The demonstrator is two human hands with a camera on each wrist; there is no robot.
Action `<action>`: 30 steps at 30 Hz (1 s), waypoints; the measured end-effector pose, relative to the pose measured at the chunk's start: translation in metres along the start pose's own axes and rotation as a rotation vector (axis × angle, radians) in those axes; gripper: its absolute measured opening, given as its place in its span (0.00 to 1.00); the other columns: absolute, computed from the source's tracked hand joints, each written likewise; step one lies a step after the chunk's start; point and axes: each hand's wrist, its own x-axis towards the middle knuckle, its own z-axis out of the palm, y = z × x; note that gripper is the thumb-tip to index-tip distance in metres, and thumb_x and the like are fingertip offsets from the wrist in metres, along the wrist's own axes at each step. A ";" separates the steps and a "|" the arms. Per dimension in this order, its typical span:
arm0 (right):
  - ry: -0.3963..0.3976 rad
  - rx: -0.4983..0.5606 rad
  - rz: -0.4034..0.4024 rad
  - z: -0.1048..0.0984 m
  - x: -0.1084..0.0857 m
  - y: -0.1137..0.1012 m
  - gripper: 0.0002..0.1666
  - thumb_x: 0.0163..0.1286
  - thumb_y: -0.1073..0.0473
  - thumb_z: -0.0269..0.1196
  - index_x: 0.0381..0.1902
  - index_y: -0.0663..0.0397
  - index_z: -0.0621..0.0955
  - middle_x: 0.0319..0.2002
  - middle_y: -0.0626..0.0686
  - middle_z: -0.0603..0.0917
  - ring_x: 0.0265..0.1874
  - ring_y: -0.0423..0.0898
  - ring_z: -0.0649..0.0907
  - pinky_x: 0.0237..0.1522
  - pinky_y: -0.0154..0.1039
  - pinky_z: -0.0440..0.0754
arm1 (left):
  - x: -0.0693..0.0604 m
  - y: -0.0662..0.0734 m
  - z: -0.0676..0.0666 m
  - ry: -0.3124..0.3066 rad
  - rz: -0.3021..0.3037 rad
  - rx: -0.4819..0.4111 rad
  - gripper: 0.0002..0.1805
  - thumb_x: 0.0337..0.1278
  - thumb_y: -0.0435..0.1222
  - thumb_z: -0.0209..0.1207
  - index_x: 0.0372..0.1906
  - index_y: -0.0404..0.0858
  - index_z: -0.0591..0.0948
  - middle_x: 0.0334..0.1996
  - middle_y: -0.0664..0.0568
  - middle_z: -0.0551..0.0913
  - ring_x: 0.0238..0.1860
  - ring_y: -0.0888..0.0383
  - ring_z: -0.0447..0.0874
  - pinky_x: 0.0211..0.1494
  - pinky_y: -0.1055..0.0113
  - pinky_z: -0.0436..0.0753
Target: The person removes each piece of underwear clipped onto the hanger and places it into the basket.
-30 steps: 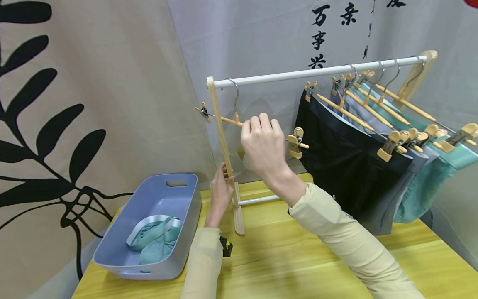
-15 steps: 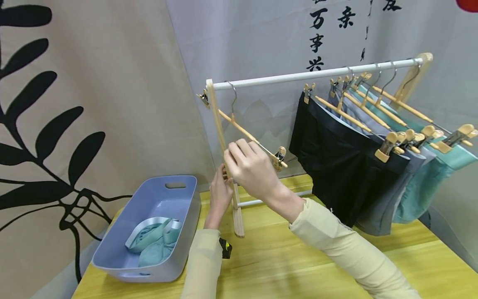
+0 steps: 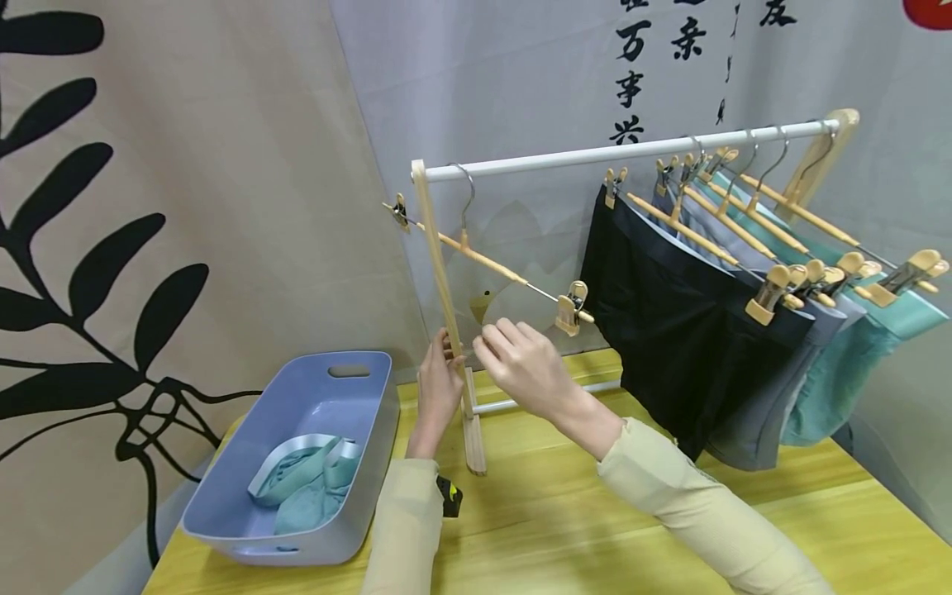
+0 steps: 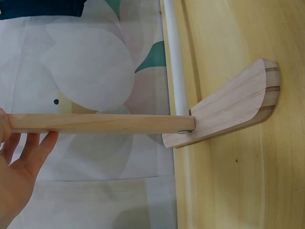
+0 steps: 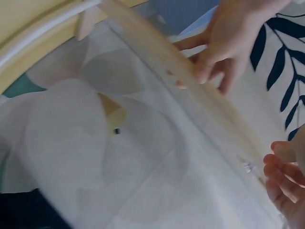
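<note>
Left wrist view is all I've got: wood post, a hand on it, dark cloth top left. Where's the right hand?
Observer: The right hand is below a bare hanger, not touching it.
Operator: And the dark cloth?
Observer: Looks like black shorts, clipped up by the waistband.
Operator: Anything left of the post?
Observer: Yes, in the head view: a blue bin with teal cloth inside.
</note>
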 end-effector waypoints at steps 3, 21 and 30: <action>-0.011 0.014 0.040 0.003 -0.011 0.010 0.06 0.61 0.69 0.60 0.34 0.57 0.83 0.32 0.52 0.82 0.29 0.47 0.79 0.26 0.34 0.75 | 0.000 0.000 0.000 0.003 0.009 -0.005 0.23 0.60 0.26 0.55 0.61 0.30 0.67 0.46 0.36 0.81 0.44 0.42 0.84 0.48 0.52 0.83; -0.009 -0.039 0.453 -0.017 -0.034 0.095 0.08 0.66 0.69 0.56 0.34 0.65 0.83 0.34 0.60 0.81 0.32 0.58 0.77 0.30 0.47 0.73 | 0.000 -0.002 0.001 -0.013 -0.029 -0.032 0.25 0.61 0.26 0.55 0.62 0.30 0.66 0.48 0.37 0.80 0.46 0.42 0.84 0.49 0.52 0.83; -0.009 -0.166 0.709 -0.053 -0.016 0.125 0.17 0.74 0.61 0.49 0.44 0.69 0.80 0.43 0.67 0.80 0.43 0.65 0.73 0.38 0.56 0.67 | 0.000 -0.001 0.001 -0.023 -0.044 -0.048 0.26 0.60 0.23 0.54 0.63 0.30 0.65 0.48 0.37 0.79 0.46 0.43 0.84 0.49 0.52 0.83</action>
